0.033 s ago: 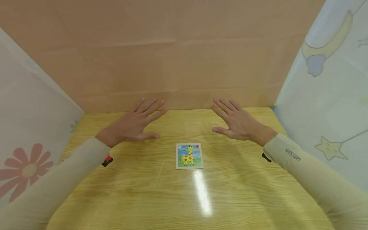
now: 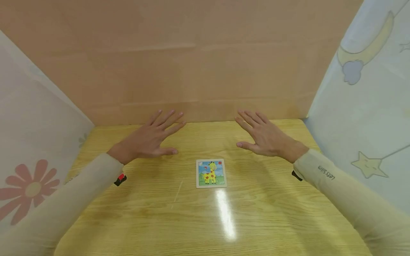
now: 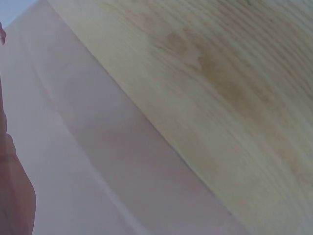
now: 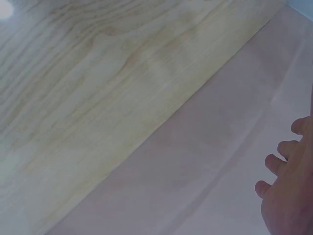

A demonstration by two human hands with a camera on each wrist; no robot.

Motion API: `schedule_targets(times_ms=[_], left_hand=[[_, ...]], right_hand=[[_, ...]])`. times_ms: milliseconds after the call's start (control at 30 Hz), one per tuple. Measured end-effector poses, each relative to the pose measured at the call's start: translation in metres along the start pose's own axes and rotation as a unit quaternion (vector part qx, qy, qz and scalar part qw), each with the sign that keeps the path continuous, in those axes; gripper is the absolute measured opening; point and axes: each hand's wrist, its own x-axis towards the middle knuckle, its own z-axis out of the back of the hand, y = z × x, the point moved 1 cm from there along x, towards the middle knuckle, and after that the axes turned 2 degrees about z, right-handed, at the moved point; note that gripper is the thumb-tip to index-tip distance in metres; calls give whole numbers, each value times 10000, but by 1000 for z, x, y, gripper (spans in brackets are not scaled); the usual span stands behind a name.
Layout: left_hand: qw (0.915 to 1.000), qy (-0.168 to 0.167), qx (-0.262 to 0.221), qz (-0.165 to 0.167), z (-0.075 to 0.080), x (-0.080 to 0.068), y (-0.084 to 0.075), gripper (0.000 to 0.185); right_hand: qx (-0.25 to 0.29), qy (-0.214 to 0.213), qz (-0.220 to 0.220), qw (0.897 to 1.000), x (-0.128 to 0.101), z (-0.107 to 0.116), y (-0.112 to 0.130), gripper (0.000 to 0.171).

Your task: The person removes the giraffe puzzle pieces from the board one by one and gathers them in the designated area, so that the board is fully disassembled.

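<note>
A small square giraffe picture board (image 2: 211, 173), pale-rimmed like a wooden puzzle, lies flat near the middle of the table. Beyond it to the left is my left hand (image 2: 148, 137), palm down with fingers spread, holding nothing. My right hand (image 2: 266, 137) mirrors it on the right side, fingers also spread and holding nothing. Both hands appear raised over the far part of the table, apart from the board. Only an edge of the left hand (image 3: 14, 196) enters the left wrist view. In the right wrist view, part of the right hand (image 4: 291, 191) shows at the right edge.
The wood-grain table (image 2: 153, 220) carries a bright light reflection in front of the board. A plain brown covering (image 2: 198, 71) rises along its far edge. Printed panels stand at both sides, the left with a red flower (image 2: 32, 190), the right with a star (image 2: 369, 164).
</note>
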Motion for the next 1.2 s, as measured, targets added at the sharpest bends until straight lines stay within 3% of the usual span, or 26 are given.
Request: schedule_targets(times_ms=[533,1000,1200], left_hand=[[9999,-118,80,93,-7,-2,4,98],[9997,-37,-150,205,-22,0,0,98],[9983,-43,-505,304,-34,1,-6,103]], right_hand=[[110,-106,-19,9999,1,0,1,89],[284,-111,-25,9995,-1,-13,4,90],[478,-139,-92,9987,0,-24,8,92]])
